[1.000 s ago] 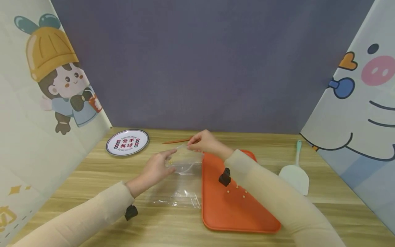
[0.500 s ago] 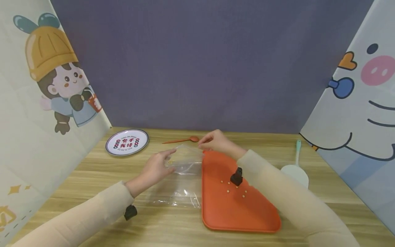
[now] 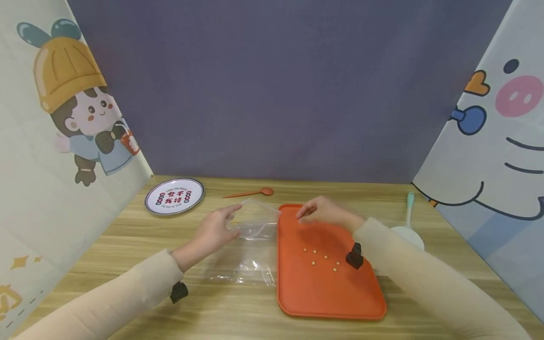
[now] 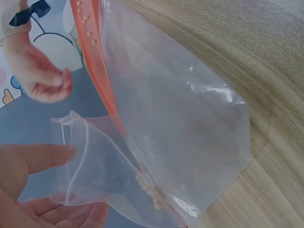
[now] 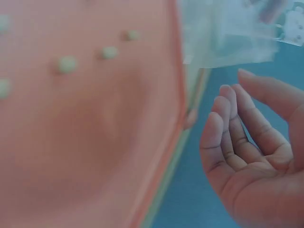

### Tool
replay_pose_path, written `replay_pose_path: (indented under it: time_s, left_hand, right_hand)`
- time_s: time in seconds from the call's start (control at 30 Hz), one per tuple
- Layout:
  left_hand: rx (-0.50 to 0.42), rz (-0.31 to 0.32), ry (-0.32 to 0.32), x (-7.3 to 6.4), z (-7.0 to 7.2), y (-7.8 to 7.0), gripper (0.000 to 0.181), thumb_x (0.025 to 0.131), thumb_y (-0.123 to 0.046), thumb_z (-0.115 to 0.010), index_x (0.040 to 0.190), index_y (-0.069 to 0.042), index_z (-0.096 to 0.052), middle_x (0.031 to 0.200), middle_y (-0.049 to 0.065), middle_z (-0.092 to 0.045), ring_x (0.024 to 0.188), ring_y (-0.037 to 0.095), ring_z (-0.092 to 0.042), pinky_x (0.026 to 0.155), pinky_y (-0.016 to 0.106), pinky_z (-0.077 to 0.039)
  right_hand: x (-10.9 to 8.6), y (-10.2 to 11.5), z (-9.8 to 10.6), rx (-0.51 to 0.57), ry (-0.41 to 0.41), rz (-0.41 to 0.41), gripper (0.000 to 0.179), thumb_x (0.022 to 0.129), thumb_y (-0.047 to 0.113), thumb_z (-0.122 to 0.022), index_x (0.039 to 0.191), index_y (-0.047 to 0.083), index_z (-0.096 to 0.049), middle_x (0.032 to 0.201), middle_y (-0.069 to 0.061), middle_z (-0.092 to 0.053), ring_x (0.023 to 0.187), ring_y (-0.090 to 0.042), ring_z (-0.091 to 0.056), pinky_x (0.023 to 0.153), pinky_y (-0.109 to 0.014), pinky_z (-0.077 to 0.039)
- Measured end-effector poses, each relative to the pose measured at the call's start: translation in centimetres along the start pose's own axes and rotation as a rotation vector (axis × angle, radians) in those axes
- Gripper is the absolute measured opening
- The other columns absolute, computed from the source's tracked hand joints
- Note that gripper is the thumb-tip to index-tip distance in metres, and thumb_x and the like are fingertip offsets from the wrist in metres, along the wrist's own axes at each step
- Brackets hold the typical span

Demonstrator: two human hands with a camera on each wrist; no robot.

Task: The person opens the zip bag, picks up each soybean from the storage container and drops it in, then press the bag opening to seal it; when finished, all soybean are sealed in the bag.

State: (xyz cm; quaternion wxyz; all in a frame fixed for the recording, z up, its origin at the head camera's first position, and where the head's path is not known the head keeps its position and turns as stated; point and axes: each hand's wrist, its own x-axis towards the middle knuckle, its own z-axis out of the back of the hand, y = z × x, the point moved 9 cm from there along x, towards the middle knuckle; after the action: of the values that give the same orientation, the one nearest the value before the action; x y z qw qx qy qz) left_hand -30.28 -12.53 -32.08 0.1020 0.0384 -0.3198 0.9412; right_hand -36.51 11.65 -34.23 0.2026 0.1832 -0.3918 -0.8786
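Note:
A clear plastic zip bag (image 3: 244, 267) lies on the table left of the orange tray (image 3: 331, 297), its zip end raised. My left hand (image 3: 211, 233) holds that end between thumb and fingers. Several small pale beans (image 4: 150, 190) show within the bag in the left wrist view. Over the tray's far left part hovers my right hand (image 3: 323, 212), fingers loosely bent and nothing between them, as the right wrist view (image 5: 256, 152) shows on the hand. More loose beans (image 3: 326, 257) lie scattered on the tray.
A white plate (image 3: 174, 196) with red lettering stands at the back left. An orange spoon (image 3: 250, 192) lies behind the bag. Right of the tray is a pale scoop (image 3: 409, 233) with a green handle, partly behind the right sleeve. Printed panels enclose the table.
My right hand has let go of the bag's raised end and moved right, over the tray. The spoon's bowl is uncovered. My left hand stays put at the bag.

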Motion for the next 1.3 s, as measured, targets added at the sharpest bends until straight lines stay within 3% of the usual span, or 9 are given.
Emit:
replay_pose_path:
  time_s: [0.17,0.5,1.1,1.3]
  left_hand:
    - [0.014,-0.004,-0.004,0.0,0.2,-0.1,0.073,0.075,-0.007,-0.078,0.142,-0.009,-0.048,0.128,0.025,-0.061,0.069,0.016,-0.060,0.054,0.025,-0.047]
    - [0.003,0.000,0.004,-0.1,0.1,0.0,0.073,0.076,-0.007,-0.078,0.142,-0.009,-0.047,0.128,0.026,-0.060,0.054,0.013,-0.051,0.051,0.026,-0.047]
    - [-0.002,-0.003,0.001,-0.2,0.1,0.0,0.074,0.074,-0.006,-0.078,0.142,-0.010,-0.048,0.127,0.025,-0.061,0.060,0.013,-0.055,0.052,0.027,-0.047]
    - [-0.019,-0.004,0.003,-0.2,0.0,0.0,0.074,0.074,-0.005,-0.077,0.142,-0.009,-0.048,0.128,0.026,-0.060,0.054,0.012,-0.050,0.048,0.026,-0.046]
  right_hand:
    - [-0.5,-2.0,-1.4,-0.001,0.073,-0.008,0.027,0.085,0.015,-0.073,0.107,-0.001,-0.071,0.094,-0.005,-0.074,0.076,-0.017,-0.063,0.070,-0.038,-0.053]
    - [-1.5,-4.0,-3.6,0.040,0.151,-0.009,0.024,0.077,0.011,-0.079,0.099,0.003,-0.074,0.088,-0.006,-0.075,0.067,-0.012,-0.062,0.062,-0.027,-0.051]
    - [-1.8,-4.3,-4.3,0.011,0.079,-0.008,0.016,0.072,0.008,-0.082,0.086,0.005,-0.076,0.081,-0.002,-0.073,0.067,-0.012,-0.060,0.062,-0.027,-0.052]
    - [-1.8,-4.4,-4.2,0.007,0.062,-0.025,0.011,0.075,0.005,-0.080,0.085,0.004,-0.076,0.080,-0.004,-0.074,0.066,-0.012,-0.062,0.061,-0.028,-0.053]
